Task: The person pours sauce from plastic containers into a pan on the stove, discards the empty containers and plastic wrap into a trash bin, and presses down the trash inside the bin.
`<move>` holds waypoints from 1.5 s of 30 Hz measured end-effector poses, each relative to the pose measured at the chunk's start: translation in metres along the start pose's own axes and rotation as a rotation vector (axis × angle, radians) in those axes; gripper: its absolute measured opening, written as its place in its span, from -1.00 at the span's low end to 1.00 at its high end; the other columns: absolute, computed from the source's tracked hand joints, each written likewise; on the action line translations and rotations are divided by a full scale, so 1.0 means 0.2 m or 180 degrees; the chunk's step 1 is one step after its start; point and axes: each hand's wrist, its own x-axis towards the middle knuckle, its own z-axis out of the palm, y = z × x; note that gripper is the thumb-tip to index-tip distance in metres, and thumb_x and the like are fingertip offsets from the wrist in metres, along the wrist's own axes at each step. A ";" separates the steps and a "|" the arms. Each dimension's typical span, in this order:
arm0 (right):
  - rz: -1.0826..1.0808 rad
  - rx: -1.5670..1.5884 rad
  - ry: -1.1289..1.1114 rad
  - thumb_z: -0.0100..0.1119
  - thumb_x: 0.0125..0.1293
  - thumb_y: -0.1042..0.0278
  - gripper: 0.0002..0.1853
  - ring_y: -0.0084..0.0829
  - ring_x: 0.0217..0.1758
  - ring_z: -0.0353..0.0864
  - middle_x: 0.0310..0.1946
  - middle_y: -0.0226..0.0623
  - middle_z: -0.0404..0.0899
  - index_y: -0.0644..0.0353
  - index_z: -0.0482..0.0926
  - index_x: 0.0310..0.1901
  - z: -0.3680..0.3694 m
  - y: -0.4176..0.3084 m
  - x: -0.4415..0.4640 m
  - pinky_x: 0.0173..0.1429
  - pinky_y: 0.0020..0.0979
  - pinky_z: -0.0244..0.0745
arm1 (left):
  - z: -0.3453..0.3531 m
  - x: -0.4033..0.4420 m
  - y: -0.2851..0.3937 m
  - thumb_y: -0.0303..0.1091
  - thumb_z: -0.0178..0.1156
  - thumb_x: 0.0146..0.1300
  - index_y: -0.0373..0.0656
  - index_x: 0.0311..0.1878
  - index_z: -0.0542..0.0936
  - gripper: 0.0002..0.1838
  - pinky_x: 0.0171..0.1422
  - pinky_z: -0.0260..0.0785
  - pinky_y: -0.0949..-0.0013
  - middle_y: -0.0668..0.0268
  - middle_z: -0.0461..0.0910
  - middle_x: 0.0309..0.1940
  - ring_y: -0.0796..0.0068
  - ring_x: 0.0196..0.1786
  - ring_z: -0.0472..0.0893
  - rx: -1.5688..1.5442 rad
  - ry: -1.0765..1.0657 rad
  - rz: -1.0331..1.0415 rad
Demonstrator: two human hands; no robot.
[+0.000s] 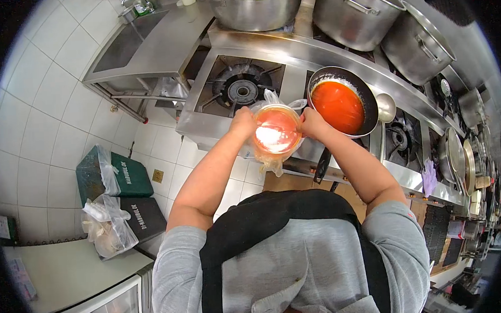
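Note:
Between my two hands is a round container (275,130) with a clear plastic bag (272,162) around it. Its top shows orange-red with a bright glare, so I cannot tell whether a lid or film covers it. My left hand (243,123) grips the left side of the rim, fingers closed. On the opposite side my right hand (314,124) closes on the rim and bag. Just beyond my right hand, a dark frying pan (371,98) holds bright red sauce (340,105); its black handle (322,165) points toward me.
A bare gas burner (243,91) is at the upper left of the stove. A ladle (386,107) lies right of the pan. Large steel pots (356,17) line the back. A sink counter (161,43) stands left; green and black boxes (129,176) sit below it.

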 end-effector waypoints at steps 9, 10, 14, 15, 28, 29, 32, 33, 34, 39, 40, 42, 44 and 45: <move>0.0127 0.1170 -0.0071 0.25 0.01 0.53 -0.82 -0.45 -0.54 0.55 -0.59 -0.30 0.46 0.26 0.40 -0.42 0.00 0.03 -0.07 -0.42 -0.45 0.56 | 0.03 -0.02 -0.03 -0.32 0.38 -0.10 -0.28 -0.31 0.46 -0.64 -0.08 0.38 0.19 -0.03 0.52 -0.26 0.02 -0.16 0.53 -0.0447 0.0083 0.0147; 0.0432 0.1184 -0.0581 0.23 0.04 0.52 -0.85 -0.45 -0.54 0.55 -0.58 -0.28 0.48 0.30 0.43 -0.42 -0.02 0.01 -0.08 -0.41 -0.45 0.58 | 0.03 -0.03 -0.03 -0.32 0.38 -0.10 -0.28 -0.31 0.46 -0.64 -0.08 0.38 0.19 -0.03 0.52 -0.26 0.02 -0.16 0.53 -0.0439 0.0082 0.0144; 0.0837 0.1394 -0.1022 0.21 0.07 0.52 -0.88 -0.42 -0.56 0.57 -0.56 -0.20 0.52 0.40 0.49 -0.48 0.00 0.03 -0.06 -0.42 -0.46 0.60 | 0.03 -0.02 -0.02 -0.34 0.35 -0.09 -0.29 -0.33 0.47 -0.68 -0.07 0.38 0.19 -0.03 0.54 -0.26 0.02 -0.14 0.54 -0.0435 0.0237 0.0020; 0.0828 0.1385 -0.1029 0.21 0.07 0.52 -0.88 -0.42 -0.56 0.57 -0.56 -0.20 0.52 0.40 0.49 -0.48 0.00 0.04 -0.05 -0.42 -0.46 0.60 | 0.04 -0.01 -0.03 -0.35 0.34 -0.08 -0.29 -0.33 0.47 -0.69 -0.06 0.39 0.19 -0.03 0.54 -0.26 0.03 -0.14 0.54 -0.0450 0.0282 -0.0070; 0.0418 0.1376 -0.0146 0.19 0.03 0.57 -0.79 -0.42 -0.62 0.55 -0.57 -0.23 0.47 0.27 0.30 -0.46 0.01 -0.03 -0.16 -0.50 -0.43 0.59 | 0.05 0.02 -0.08 -0.30 0.37 -0.09 -0.23 -0.33 0.48 -0.68 -0.17 0.44 0.23 0.08 0.59 -0.39 0.19 -0.28 0.61 -0.0831 -0.0027 -0.0249; 0.0440 0.1343 -0.0108 0.19 0.03 0.57 -0.77 -0.41 -0.58 0.57 -0.54 -0.23 0.47 0.24 0.27 -0.44 0.02 -0.01 -0.15 -0.49 -0.41 0.59 | 0.05 0.02 -0.08 -0.31 0.36 -0.08 -0.22 -0.34 0.48 -0.70 -0.18 0.44 0.26 0.10 0.59 -0.41 0.23 -0.29 0.61 -0.0963 -0.0074 -0.0311; 0.0488 0.1454 -0.0087 0.17 0.04 0.57 -0.75 -0.40 -0.53 0.57 -0.50 -0.25 0.45 0.21 0.24 -0.41 0.03 0.01 -0.14 -0.49 -0.39 0.60 | 0.09 0.05 -0.14 -0.32 0.33 -0.04 -0.20 -0.34 0.46 -0.72 -0.21 0.46 0.27 0.15 0.57 -0.40 0.29 -0.31 0.59 -0.1228 -0.0157 -0.0212; 0.0522 0.1590 -0.0107 0.16 0.05 0.56 -0.76 -0.41 -0.53 0.56 -0.49 -0.26 0.43 0.21 0.24 -0.41 0.03 0.01 -0.15 -0.49 -0.40 0.60 | 0.07 0.03 -0.13 -0.33 0.31 -0.02 -0.19 -0.32 0.45 -0.74 -0.23 0.47 0.26 0.19 0.56 -0.37 0.31 -0.32 0.58 -0.1370 -0.0198 -0.0055; 0.0528 0.1598 -0.0105 0.16 0.05 0.56 -0.76 -0.41 -0.53 0.56 -0.49 -0.26 0.43 0.21 0.24 -0.41 0.04 0.01 -0.16 -0.49 -0.40 0.60 | 0.05 0.01 -0.11 -0.33 0.31 -0.02 -0.19 -0.32 0.45 -0.74 -0.23 0.47 0.26 0.19 0.56 -0.37 0.31 -0.32 0.58 -0.1364 -0.0207 -0.0054; 0.0535 0.1847 -0.0285 0.07 0.14 0.50 -0.82 -0.49 -0.55 0.49 -0.49 -0.35 0.37 0.14 0.25 -0.33 0.05 -0.01 -0.17 -0.45 -0.45 0.59 | -0.03 -0.15 -0.07 -0.37 0.20 0.14 -0.03 -0.05 0.23 -0.61 -0.10 0.44 0.07 0.37 0.35 -0.08 0.39 0.01 0.41 -0.2695 -0.1231 -0.0258; 0.0538 0.1857 -0.0276 0.07 0.14 0.50 -0.82 -0.49 -0.55 0.49 -0.49 -0.35 0.37 0.14 0.25 -0.33 0.05 -0.01 -0.17 -0.45 -0.45 0.59 | -0.02 -0.16 -0.10 -0.37 0.20 0.14 -0.03 -0.05 0.23 -0.61 -0.10 0.44 0.07 0.37 0.35 -0.08 0.39 0.01 0.41 -0.2685 -0.1241 -0.0251; 0.0547 0.1975 -0.0285 0.05 0.15 0.49 -0.84 -0.49 -0.52 0.49 -0.48 -0.38 0.35 0.13 0.25 -0.32 0.06 -0.01 -0.16 -0.45 -0.44 0.59 | 0.00 -0.17 -0.12 -0.39 0.16 0.17 0.03 0.03 0.13 -0.54 -0.06 0.39 -0.07 0.35 0.28 0.06 0.29 0.12 0.34 -0.3254 -0.1663 -0.0121; 0.0549 0.1971 -0.0266 0.04 0.16 0.49 -0.85 -0.49 -0.51 0.47 -0.48 -0.39 0.34 0.13 0.25 -0.33 0.06 0.01 -0.15 -0.42 -0.42 0.58 | 0.01 -0.17 -0.12 -0.40 0.14 0.18 0.05 0.06 0.10 -0.52 -0.07 0.38 -0.12 0.33 0.26 0.10 0.25 0.16 0.31 -0.3381 -0.1702 -0.0207; 0.0534 0.1964 -0.0256 0.04 0.16 0.49 -0.86 -0.49 -0.49 0.45 -0.48 -0.40 0.33 0.13 0.26 -0.33 0.08 0.02 -0.14 -0.40 -0.40 0.56 | 0.02 -0.17 -0.12 -0.40 0.11 0.20 0.07 0.10 0.07 -0.50 -0.07 0.37 -0.17 0.32 0.25 0.13 0.21 0.19 0.29 -0.3508 -0.1720 -0.0296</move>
